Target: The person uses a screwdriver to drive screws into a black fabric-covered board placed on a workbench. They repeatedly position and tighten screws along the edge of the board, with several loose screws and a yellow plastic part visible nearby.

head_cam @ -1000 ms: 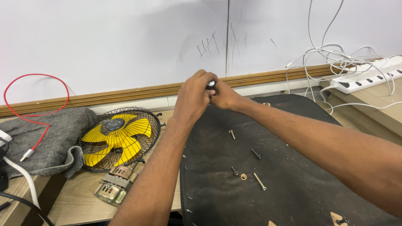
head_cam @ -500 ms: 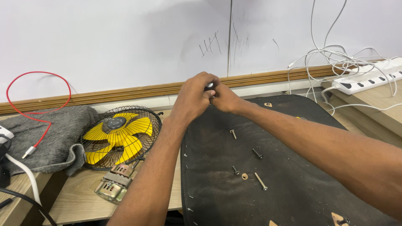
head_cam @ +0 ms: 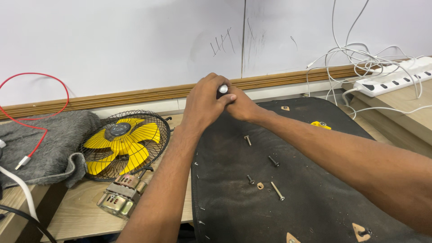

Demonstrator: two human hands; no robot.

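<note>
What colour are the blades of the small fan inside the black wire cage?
Yellow blades around a dark hub, clearest in the head view.

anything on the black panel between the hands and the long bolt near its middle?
Yes, head view: between the hands and the long bolt lie three smaller dark screws and a washer on the black panel.

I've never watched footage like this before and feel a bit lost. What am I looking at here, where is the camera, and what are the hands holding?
The camera sits on a person's head and looks down at their own two bare hands; there is no machine. The left hand and right hand meet at the far edge of a black padded panel, together gripping a small object with a silvery tip; what it is cannot be told. Loose screws lie on the panel. To the left are a yellow fan in a black wire cage, a small metal motor, a grey cloth and a red wire. A white power strip with tangled cables sits at the right.
</note>
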